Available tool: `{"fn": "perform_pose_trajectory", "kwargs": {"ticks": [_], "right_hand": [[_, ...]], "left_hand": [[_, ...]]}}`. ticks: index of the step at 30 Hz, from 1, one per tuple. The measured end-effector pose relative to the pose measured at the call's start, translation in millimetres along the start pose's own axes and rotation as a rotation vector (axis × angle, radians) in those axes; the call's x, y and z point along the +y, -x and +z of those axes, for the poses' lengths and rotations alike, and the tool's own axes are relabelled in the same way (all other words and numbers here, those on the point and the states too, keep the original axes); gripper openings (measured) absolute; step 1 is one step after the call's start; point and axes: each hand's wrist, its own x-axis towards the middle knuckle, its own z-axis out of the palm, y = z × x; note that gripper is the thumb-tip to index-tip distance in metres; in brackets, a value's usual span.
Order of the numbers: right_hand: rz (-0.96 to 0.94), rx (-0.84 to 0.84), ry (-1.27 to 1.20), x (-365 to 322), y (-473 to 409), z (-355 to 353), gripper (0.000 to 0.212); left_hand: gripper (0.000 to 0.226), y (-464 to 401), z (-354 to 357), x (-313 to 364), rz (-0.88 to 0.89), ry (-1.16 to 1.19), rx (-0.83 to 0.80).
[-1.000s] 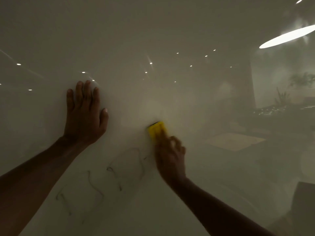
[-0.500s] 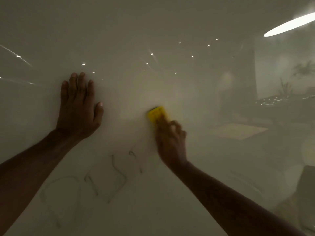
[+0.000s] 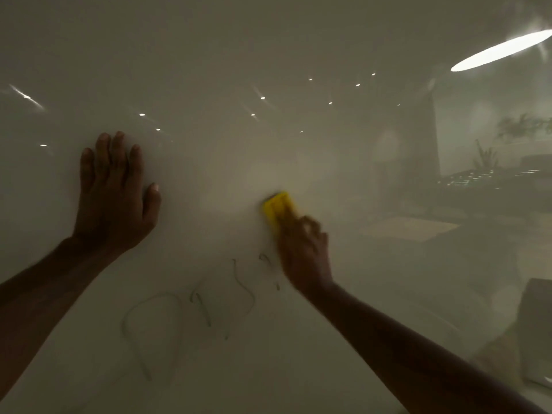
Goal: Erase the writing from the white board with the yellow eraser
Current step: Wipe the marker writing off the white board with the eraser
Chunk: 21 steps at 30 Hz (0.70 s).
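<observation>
A glossy white board (image 3: 209, 70) fills the view. My right hand (image 3: 304, 252) grips the yellow eraser (image 3: 279, 209) and presses it flat on the board near the centre; it looks blurred from motion. Faint dark writing (image 3: 203, 309), a few looping strokes, lies on the board below and left of the eraser, between my two forearms. My left hand (image 3: 115, 195) rests flat on the board to the left, fingers spread and pointing up, holding nothing.
The board mirrors the room: a long bright ceiling lamp (image 3: 501, 50) at the upper right, several small spot lights, plants and furniture on the right. A dark boxy shape (image 3: 534, 333) sits at the lower right edge.
The view has shifted, so more of the writing shows at the bottom. My right hand keeps rubbing the eraser above the strokes. My left hand stays flat on the board.
</observation>
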Motion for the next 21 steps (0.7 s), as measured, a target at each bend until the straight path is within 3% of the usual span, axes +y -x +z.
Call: {"fn": "perform_pose_trajectory", "kwargs": {"ticks": [2,4,6,8,10,12,15,18,21], "right_hand": [[-0.326,-0.111,0.051,-18,26,7,0.055],[-0.441,-0.115,0.059,-12,14,1,0.055],[-0.205,-0.004,0.028,3,-13,-3,0.06],[0.241,0.127,-0.016,13,-42,-9,0.059],[0.56,0.196,-0.074,-2,-54,-4,0.056],[0.591,0.207,-0.103,-33,-51,4,0.057],[0.248,0.152,-0.078,-84,-20,24,0.062],[-0.206,-0.015,-0.078,-138,23,41,0.074],[-0.662,-0.175,-0.041,-162,40,49,0.066]], "left_hand": [[0.064,9,-4,-9,-0.006,0.005,0.001],[0.063,19,-9,-20,-0.023,0.013,-0.005],[0.063,31,-16,-33,-0.04,0.007,-0.016],[0.063,43,-23,-46,-0.045,0.004,-0.033],[0.062,57,-31,-61,-0.05,-0.002,-0.047],[0.062,70,-38,-73,-0.072,-0.002,-0.065],[0.062,90,-47,-91,-0.102,-0.008,-0.098],[0.062,105,-55,-109,-0.12,-0.012,-0.121],[0.062,121,-63,-127,-0.148,-0.019,-0.134]]}}
